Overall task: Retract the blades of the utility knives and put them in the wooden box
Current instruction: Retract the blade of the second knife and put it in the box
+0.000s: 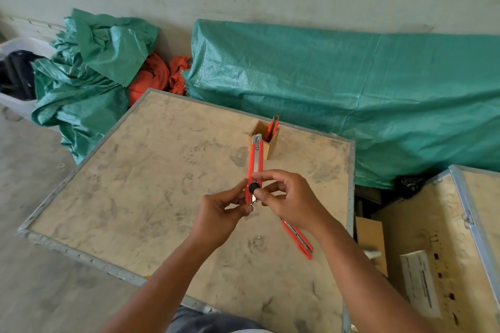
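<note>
I hold a red utility knife (255,162) above the plywood crate top (151,176), its metal tip pointing away from me. My left hand (221,213) pinches its near end. My right hand (286,197) has thumb and forefinger on the knife's black knob. The blade looks drawn in at the tip. A small wooden box (266,144) stands upright beyond the knife, with another red knife (272,128) sticking out of it. A third red knife (299,239) lies flat on the crate, partly hidden under my right wrist.
Green tarpaulin (351,89) covers bulky things behind the crate, with a crumpled heap (89,76) and orange cloth (159,76) to the left. A second metal-edged crate (438,238) stands at the right, across a gap holding cardboard (370,238).
</note>
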{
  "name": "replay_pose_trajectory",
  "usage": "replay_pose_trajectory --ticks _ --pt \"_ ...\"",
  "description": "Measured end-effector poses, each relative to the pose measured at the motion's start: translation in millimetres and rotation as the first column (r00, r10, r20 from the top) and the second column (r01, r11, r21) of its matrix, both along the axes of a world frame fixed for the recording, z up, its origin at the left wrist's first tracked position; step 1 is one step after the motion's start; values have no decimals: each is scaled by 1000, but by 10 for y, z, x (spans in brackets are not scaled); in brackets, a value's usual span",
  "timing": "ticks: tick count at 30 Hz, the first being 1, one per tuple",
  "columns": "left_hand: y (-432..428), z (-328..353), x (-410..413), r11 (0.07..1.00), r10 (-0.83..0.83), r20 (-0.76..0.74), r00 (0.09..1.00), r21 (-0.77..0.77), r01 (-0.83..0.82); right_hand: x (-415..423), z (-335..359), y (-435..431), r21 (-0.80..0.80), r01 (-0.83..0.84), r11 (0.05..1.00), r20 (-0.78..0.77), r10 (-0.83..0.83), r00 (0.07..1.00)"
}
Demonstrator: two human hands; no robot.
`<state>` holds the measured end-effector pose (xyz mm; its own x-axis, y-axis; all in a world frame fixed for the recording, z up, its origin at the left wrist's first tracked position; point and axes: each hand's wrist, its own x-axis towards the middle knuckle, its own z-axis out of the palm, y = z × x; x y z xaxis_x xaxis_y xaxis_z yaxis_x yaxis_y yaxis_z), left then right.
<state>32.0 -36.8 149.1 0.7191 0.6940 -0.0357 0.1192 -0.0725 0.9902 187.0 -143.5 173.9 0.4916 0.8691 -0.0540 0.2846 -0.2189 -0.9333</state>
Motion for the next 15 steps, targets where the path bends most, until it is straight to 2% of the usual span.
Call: replay_pose_trajectory --ticks 6,11,15 --pt "12 19 42 1000 -3 -1 1000 12 3 -29 -27 38 16 122 992 109 -123 986" --pt "52 14 91 1000 -2 -11 1000 9 2 71 7 40 24 20 1000 73 -21 997" --pt "82 -19 140 999 -30 -26 999 20 31 73 -37 79 31 115 993 137 -118 984"
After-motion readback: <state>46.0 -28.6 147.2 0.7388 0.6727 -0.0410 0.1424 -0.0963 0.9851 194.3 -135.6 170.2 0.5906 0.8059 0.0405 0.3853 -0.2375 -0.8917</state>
